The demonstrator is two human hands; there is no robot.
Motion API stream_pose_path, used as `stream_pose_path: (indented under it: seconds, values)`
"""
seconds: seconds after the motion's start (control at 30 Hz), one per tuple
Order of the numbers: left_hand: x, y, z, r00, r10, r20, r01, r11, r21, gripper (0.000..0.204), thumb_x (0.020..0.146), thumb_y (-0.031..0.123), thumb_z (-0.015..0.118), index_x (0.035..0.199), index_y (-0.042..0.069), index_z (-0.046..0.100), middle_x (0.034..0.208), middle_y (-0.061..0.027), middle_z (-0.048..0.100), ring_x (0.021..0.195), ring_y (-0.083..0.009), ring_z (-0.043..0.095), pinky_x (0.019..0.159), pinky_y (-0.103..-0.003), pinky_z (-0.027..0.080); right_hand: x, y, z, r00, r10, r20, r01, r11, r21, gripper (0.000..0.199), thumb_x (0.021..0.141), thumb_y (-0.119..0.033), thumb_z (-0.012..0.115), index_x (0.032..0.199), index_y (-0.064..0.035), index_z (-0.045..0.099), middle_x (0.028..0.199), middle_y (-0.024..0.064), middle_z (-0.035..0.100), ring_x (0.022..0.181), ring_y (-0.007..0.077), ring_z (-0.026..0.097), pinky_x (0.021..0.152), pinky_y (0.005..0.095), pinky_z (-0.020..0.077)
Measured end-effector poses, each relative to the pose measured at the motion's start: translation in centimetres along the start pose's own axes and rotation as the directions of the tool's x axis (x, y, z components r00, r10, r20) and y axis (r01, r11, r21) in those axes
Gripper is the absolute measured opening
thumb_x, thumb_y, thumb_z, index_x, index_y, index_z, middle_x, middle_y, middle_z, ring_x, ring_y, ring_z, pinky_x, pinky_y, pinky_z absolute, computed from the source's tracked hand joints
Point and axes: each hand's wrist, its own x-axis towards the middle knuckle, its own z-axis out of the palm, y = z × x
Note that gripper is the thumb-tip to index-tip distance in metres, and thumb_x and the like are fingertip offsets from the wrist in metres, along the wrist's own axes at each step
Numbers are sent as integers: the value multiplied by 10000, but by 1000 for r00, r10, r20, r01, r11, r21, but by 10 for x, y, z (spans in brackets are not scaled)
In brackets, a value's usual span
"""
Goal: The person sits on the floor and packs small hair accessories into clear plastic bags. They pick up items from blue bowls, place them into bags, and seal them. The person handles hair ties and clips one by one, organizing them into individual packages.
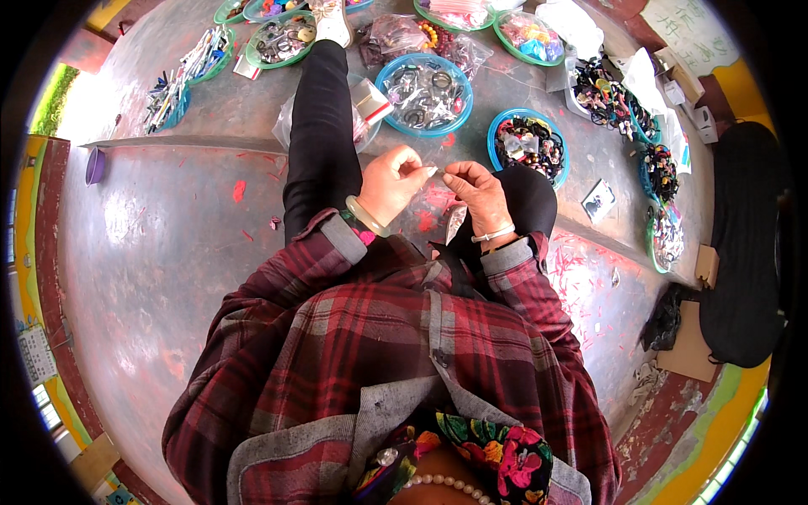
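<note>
left hand: fingers pinched on thin clear plastic sleeve, pale green bangle at wrist | sleeve: stretched between both hands | right hand: pinching sleeve's other end | blue round trays of dark rings just beyond

Just beyond the hands sits a blue-rimmed tray of dark rings and bangles, with a second blue tray of black hair ties to their right. Farther ahead lie green-rimmed trays of trinkets. Far left of the hands rests a purple bowl; cardboard pieces lie well off right.
</note>
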Motion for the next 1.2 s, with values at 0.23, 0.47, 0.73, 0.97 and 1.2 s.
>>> stream_pose_path:
  seconds: [0.23, 0.47, 0.73, 0.97, 1.2]
  values:
    - [4, 13, 4, 839, 542, 51, -502, 735, 456, 178, 654, 36, 661, 707, 72, 495, 627, -64, 514, 587, -257, 525, 549, -344, 413, -8, -12, 9, 987, 33, 159, -30, 999, -22, 314, 818, -245, 643, 1031, -16, 613, 900, 24, 628, 794, 82, 539, 699, 229, 417]
    - [-2, 21, 8, 823, 525, 218, -522, 546, 656, 184, 630, 110, 650, 753, 87, 516, 695, -37, 539, 675, -255, 532, 641, -353, 411, -3, -3, 5, 982, 56, 182, -70, 995, 73, 336, 836, -295, 614, 1026, -19, 613, 877, 25, 628, 777, 88, 550, 692, 229, 428]
    - [-2, 13, 9, 855, 439, 276, -517, 765, 385, 191, 732, 118, 630, 896, 39, 570, 777, -91, 576, 729, -261, 568, 667, -333, 450, 2, 11, -4, 999, 41, 35, -45, 991, 129, 213, 875, -217, 544, 927, -25, 619, 793, 18, 623, 711, 89, 566, 647, 225, 428]
    - [5, 6, -2, 985, 173, 10, -172, 975, 137, 150, 805, 106, 636, 928, 30, 598, 807, -14, 605, 646, -67, 537, 560, -214, 437, -2, 2, 1, 1000, 16, 19, -17, 998, 60, 191, 870, -187, 548, 870, -24, 646, 768, 41, 650, 660, 89, 558, 610, 223, 406]
    - [8, -3, -15, 859, -286, 425, 413, 877, -244, 252, 858, 236, 592, 984, 21, 630, 806, -15, 625, 629, -26, 505, 495, -149, 361, -2, 0, 2, 997, 58, 56, -60, 998, 34, 144, 838, -152, 603, 859, -19, 655, 750, 45, 653, 648, 85, 549, 603, 219, 397]
